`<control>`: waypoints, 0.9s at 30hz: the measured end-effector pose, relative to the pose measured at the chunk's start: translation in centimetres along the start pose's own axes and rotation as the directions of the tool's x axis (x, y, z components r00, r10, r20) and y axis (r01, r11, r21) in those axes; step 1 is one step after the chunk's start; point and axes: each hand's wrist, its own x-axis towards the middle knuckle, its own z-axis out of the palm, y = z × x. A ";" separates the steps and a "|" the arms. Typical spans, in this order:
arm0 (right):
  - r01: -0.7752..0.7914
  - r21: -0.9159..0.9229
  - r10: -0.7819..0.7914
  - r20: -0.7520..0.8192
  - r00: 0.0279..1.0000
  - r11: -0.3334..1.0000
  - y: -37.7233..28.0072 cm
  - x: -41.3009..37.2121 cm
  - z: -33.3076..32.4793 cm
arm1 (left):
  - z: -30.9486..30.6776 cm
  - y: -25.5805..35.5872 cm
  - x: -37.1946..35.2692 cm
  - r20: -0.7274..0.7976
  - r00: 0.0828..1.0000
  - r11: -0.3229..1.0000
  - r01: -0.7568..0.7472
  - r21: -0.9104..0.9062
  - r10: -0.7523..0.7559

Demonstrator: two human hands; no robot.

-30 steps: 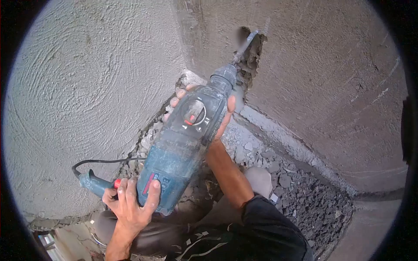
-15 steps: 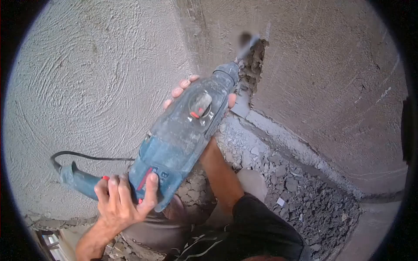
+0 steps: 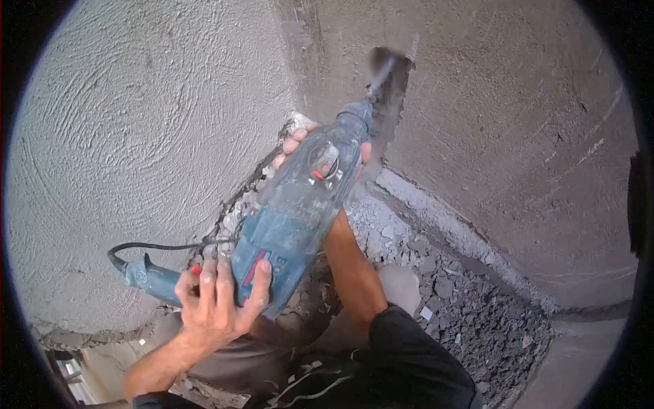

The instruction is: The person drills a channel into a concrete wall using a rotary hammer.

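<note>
1. We are holding a blue rotary hammer (image 3: 293, 211) with 2 bare hands, its nose pointing up into the corner between the rough left wall (image 3: 136, 136) and the right wall (image 3: 518, 150).
2. Our left hand (image 3: 218, 307) is gripping the tool at its rear handle (image 3: 153, 279), with the fingers lying over the red label on the body.
3. Our right hand (image 3: 294, 144) is cupping the front barrel from underneath; only its fingertips and thumb are showing.
4. The bit (image 3: 381, 68) is blurring inside a chipped vertical groove (image 3: 398, 95) in the right wall.
5. A black cable (image 3: 160, 247) is looping from the handle across the left wall.
6. Broken rubble (image 3: 470, 307) is lying along the right wall's foot, near our dark sleeve (image 3: 409, 354).
</note>
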 end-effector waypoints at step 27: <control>-0.120 0.007 0.120 -0.091 0.989 0.993 -3.0 -4.6 -5.2 | 5.9 7.1 -3.6 0.139 0.979 0.970 0.170 -0.174 -0.147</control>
